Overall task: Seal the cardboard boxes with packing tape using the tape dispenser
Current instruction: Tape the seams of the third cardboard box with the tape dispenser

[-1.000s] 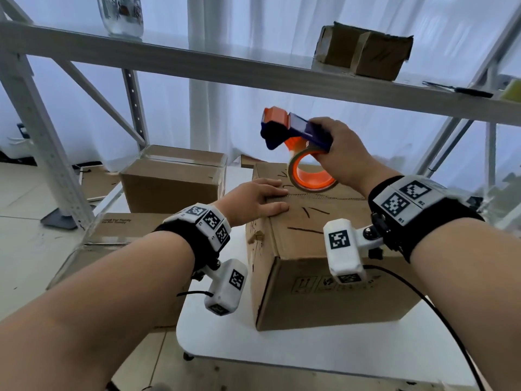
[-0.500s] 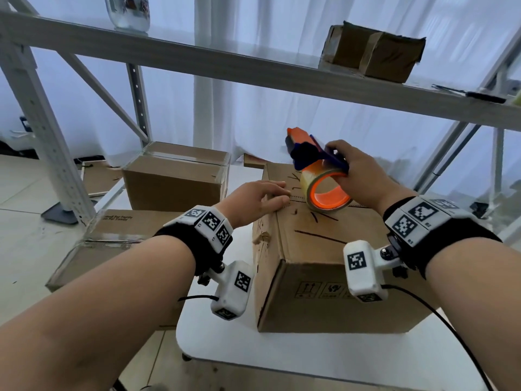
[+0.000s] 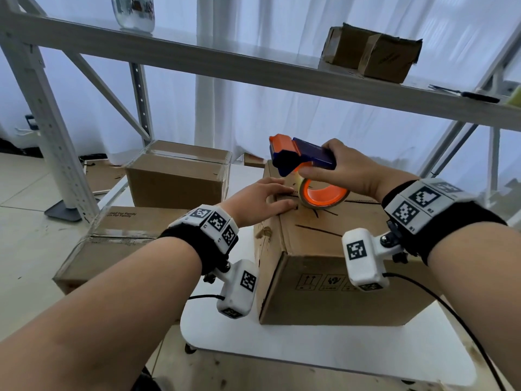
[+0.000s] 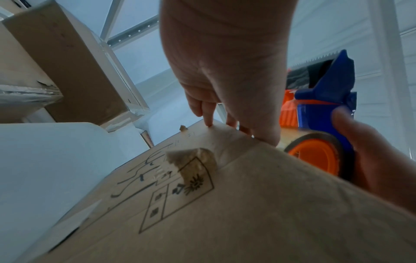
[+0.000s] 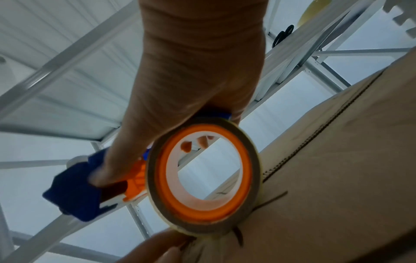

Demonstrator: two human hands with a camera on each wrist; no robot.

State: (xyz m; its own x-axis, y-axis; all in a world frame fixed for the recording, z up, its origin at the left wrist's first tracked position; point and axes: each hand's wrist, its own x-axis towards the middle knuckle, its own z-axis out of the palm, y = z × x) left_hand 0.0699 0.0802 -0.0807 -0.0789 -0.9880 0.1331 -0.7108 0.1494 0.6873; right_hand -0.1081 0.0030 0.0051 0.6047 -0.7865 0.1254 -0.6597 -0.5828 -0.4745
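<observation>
A brown cardboard box (image 3: pixel 324 249) stands on the white table (image 3: pixel 310 351). My right hand (image 3: pixel 344 170) grips the blue and orange tape dispenser (image 3: pixel 301 158) from above. Its tape roll (image 3: pixel 322 196) with an orange core sits at the box top, near the far left part. My left hand (image 3: pixel 262 201) rests with straight fingers on the box's top left edge, just beside the roll. The left wrist view shows the left hand (image 4: pixel 225 80), the box (image 4: pixel 247 213), the dispenser (image 4: pixel 319 110) and its serrated blade. In the right wrist view the roll (image 5: pixel 162 186) meets the box (image 5: pixel 337 178).
Two more cardboard boxes (image 3: pixel 177 176) (image 3: pixel 118 241) stand to the left, the nearer one lower. A grey metal shelf (image 3: pixel 253 66) crosses overhead, carrying a small box (image 3: pixel 372 52), a jar (image 3: pixel 135 12) and scissors (image 3: pixel 465 93). Rack legs stand left and right.
My right hand has brought the dispenser down from above the box, and the roll now lies against the box top beside my left hand. The left hand has stayed on the box edge.
</observation>
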